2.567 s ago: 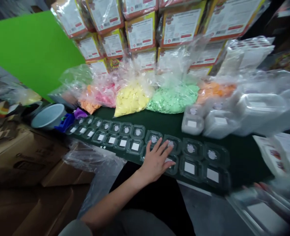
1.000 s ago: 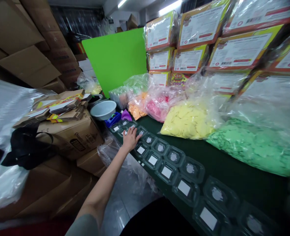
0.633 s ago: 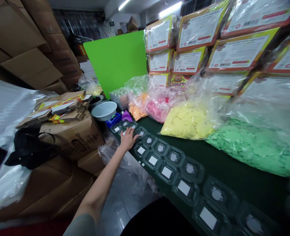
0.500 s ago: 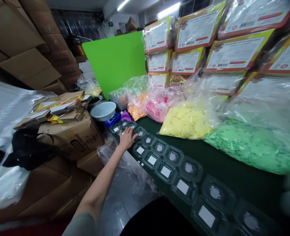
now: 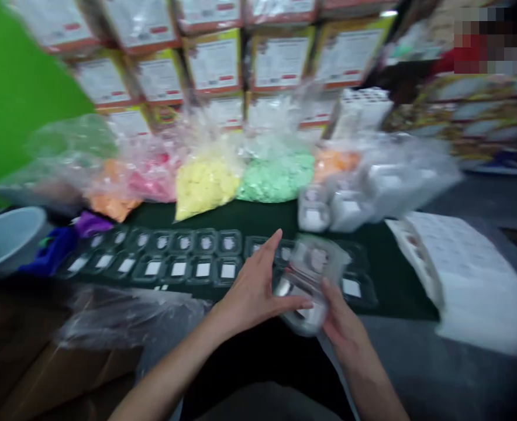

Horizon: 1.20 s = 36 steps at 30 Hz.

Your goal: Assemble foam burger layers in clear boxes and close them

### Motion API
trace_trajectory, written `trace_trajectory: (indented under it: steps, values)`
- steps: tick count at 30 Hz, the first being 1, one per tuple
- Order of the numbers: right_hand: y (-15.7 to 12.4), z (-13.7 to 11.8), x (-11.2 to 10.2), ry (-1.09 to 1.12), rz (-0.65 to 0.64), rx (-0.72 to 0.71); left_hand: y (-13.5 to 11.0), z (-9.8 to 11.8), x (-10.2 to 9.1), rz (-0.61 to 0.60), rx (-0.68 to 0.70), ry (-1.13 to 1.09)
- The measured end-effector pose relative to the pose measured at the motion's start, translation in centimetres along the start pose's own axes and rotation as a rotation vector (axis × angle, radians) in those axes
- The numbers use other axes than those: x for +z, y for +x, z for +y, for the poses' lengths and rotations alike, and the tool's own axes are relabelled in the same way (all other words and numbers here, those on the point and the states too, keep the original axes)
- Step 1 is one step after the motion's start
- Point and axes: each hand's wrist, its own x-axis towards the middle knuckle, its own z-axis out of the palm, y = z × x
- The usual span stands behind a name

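My right hand grips a stack of transparent plastic clamshell containers from its right side, above the near edge of the dark green table. Close on the left of that stack is my left hand, fingers stretched upward and thumb spread out across the stack's near part; whether the thumb touches it I cannot tell. Open containers lie in a row along the table, with white square labels in the near halves and pale round marks in the far halves. Motion blurs the held stack.
Behind the row sit bags of yellow pieces, green pieces and pink pieces. A blue tape dispenser and a pale basin stand at left. White label sheets lie at right, near bagged containers.
The view has swung right. My left hand has come away from the far-left containers to beside the stack. My right hand now shows, holding the stack.
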Motion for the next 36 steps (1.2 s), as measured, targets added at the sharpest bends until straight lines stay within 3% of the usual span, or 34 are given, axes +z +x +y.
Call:
trace_trajectory:
  steps: [5,10,13,16,21,25,27,31,36]
  values:
    - [-2.9,-2.6,-4.0,0.079,0.26,-0.101,4.0,2.7,8.3,-0.245,0.093,-0.218]
    - [-6.1,-4.4,-10.9,0.123,0.443,-0.191,7.5,5.3,14.9,-0.393,0.182,-0.233]
    - [-7.2,-5.0,-14.8,0.143,0.577,-0.197,9.6,7.0,18.6,-0.443,0.251,-0.206]
    - [-7.5,-5.6,-17.3,0.222,0.566,-0.218,12.0,8.6,21.4,-0.419,0.262,-0.225]
    - [-7.7,-6.3,-19.8,0.305,0.524,-0.244,16.5,9.6,24.4,-0.411,0.203,-0.237]
    - [-8.3,-6.5,-22.3,0.343,0.532,-0.21,20.1,8.2,25.6,-0.306,0.046,-0.246]
    - [-8.6,-6.5,-23.5,0.379,0.557,-0.21,21.4,7.2,26.0,-0.243,0.037,-0.16]
    - [-8.8,-6.6,-24.7,0.396,0.594,-0.226,22.1,5.9,27.0,-0.265,0.076,0.109]
    - [-7.7,-6.5,-23.8,0.349,0.573,-0.217,21.5,5.9,27.9,-0.253,0.111,0.493]
